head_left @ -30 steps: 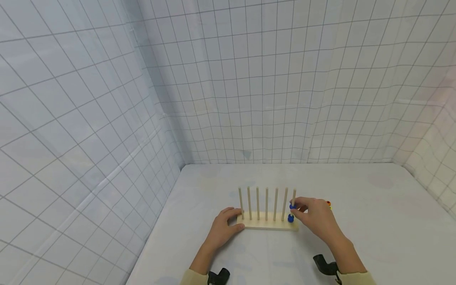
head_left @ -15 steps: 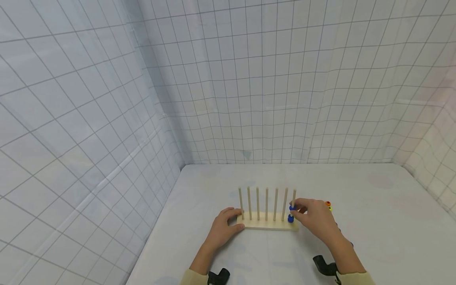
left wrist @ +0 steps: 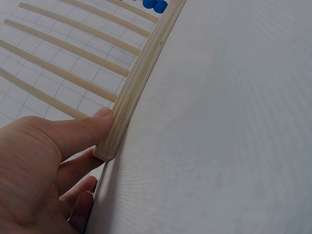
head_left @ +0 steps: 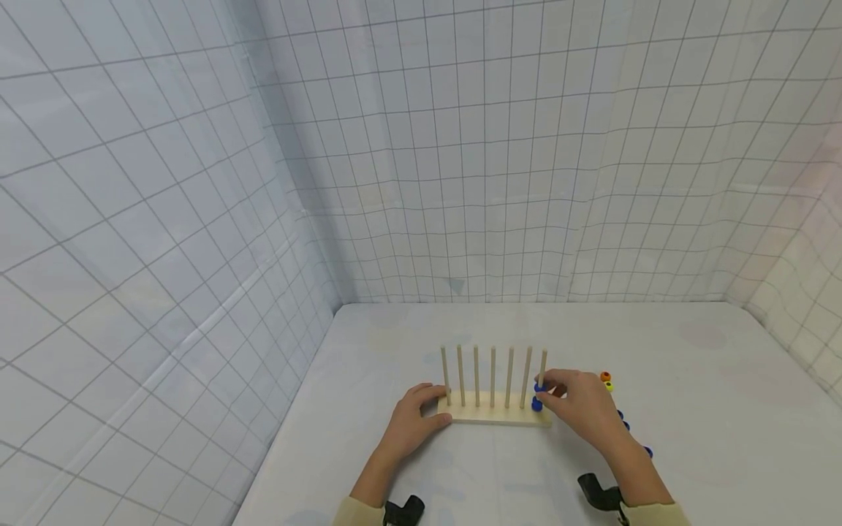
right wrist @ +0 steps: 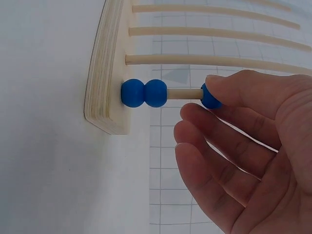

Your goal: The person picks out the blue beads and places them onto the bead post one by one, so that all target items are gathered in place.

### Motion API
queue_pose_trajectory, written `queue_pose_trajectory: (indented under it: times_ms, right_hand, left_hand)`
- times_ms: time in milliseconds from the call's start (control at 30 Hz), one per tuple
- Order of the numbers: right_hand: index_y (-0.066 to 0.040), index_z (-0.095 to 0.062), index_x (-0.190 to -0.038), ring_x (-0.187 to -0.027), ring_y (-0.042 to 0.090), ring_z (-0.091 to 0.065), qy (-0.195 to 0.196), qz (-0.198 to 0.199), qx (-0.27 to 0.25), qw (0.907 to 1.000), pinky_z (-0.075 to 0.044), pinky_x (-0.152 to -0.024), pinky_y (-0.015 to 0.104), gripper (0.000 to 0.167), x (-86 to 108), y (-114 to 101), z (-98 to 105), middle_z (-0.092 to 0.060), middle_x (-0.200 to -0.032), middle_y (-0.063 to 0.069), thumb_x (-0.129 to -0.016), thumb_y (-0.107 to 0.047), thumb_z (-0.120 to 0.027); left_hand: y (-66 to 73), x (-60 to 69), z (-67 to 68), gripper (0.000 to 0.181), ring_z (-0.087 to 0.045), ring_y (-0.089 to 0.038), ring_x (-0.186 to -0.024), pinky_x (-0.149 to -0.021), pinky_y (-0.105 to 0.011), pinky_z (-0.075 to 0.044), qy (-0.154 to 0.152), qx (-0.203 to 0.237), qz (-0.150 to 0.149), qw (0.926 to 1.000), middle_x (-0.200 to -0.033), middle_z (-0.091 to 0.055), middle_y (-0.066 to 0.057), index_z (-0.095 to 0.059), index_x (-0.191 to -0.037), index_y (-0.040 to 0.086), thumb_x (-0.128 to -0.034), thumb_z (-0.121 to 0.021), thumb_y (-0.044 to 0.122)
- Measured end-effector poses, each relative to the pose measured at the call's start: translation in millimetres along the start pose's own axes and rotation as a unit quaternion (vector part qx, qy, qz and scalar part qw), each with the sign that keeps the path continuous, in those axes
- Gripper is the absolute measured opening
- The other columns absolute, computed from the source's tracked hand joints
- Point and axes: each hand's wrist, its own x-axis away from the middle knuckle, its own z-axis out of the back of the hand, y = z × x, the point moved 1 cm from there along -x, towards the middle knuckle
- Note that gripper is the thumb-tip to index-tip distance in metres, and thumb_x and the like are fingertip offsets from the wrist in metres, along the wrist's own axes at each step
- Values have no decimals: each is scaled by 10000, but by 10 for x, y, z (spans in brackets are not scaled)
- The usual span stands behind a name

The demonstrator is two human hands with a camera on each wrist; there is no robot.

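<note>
A wooden peg stand with several upright pegs is on the white table. My left hand grips its left end, the thumb at the front and a finger behind. At the other end, my right hand pinches a blue bead between thumb and index finger. That bead is threaded on the rightmost peg. Below it, two blue beads sit against the base, with a stretch of bare peg between. The other pegs carry no beads.
To the right of my right hand lie an orange bead, a yellow bead and several blue beads, partly hidden by the forearm. White grid-patterned cloth hangs behind the table and at both sides.
My right hand has slid slightly down the rightmost peg with the blue bead. More loose beads show beside the right forearm. The left hand and the stand have stayed put.
</note>
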Motion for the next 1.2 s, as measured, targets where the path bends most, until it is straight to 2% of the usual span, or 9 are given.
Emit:
queue_pose_trajectory:
  times_ms: [267, 567, 1200]
  right_hand:
    - [-137, -768, -1025, -775, 110, -641, -79, -39, -33, 10000, -512, -617, 311, 200, 12, 12, -22, -720, -868, -84, -837, -183, -820]
    - [-135, -766, -1029, -798, 124, -643, -236, -314, 61, 9992, -520, -636, 313, 215, -2, 14, -71, -724, -921, -41, -832, -199, -824]
    - [-131, -766, -1044, -790, 120, -631, -364, -512, -63, 9980, -505, -604, 285, 233, 19, 12, -102, -709, -889, -57, -828, -187, -830]
  left_hand:
    - [-18, -7, -4, 480, -472, -376, -1338, -1073, -594, -372, -16, 50, 112, 9999, -1405, -549, -150, -678, -1293, 164, -857, -805, 319]
    - [-16, -17, -2, 475, -478, -375, -1329, -1063, -594, -382, -21, 157, 86, 9998, -1389, -560, -151, -683, -1288, 146, -854, -808, 296]
    - [-31, -12, -3, 473, -476, -367, -1333, -1065, -597, -375, -2, 163, 56, 9999, -1388, -565, -137, -686, -1282, 166, -849, -813, 310]
